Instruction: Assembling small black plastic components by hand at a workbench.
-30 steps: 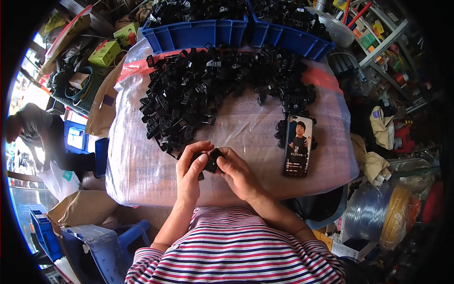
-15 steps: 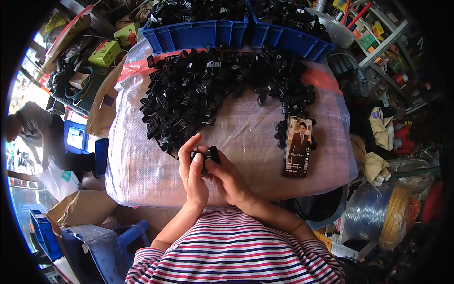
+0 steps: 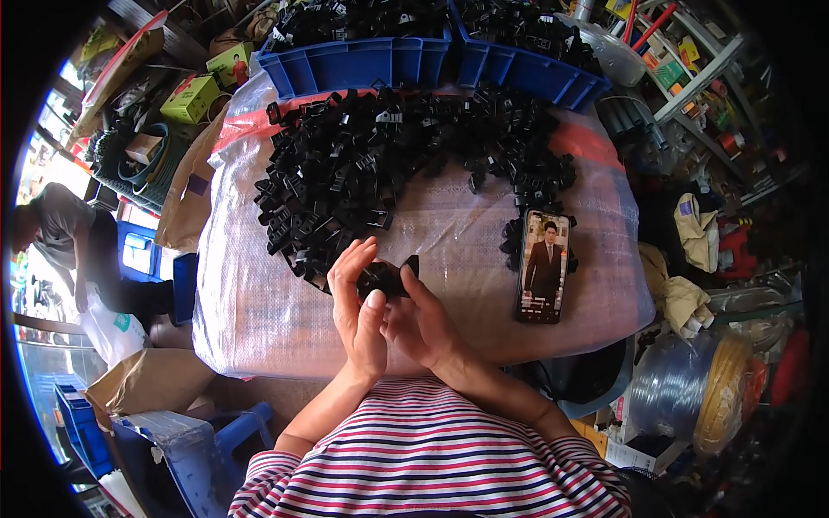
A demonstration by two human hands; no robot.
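Note:
Close to the near edge of the wrapped bale, my left hand (image 3: 358, 321) and my right hand (image 3: 425, 326) meet around a small black plastic part (image 3: 385, 278). The left fingers are bent behind it, with the thumb on the near side. My right thumb presses at its right end, while the other right fingers curl underneath, partly hidden. Just beyond my hands begins a large heap of similar black plastic parts (image 3: 332, 186), which curves across the bale and down its right side.
The white woven bale (image 3: 458, 319) serves as work surface. A phone (image 3: 542, 268) playing a video lies at its right. Two blue crates (image 3: 363, 67) of black parts stand at the far edge. At left a person (image 3: 65, 233) bends over; cable coils (image 3: 691, 393) sit at lower right.
My hands have opened somewhat around the black part, and it has turned, its right end now pointing up. The right thumb has lifted away. The phone's picture changed slightly.

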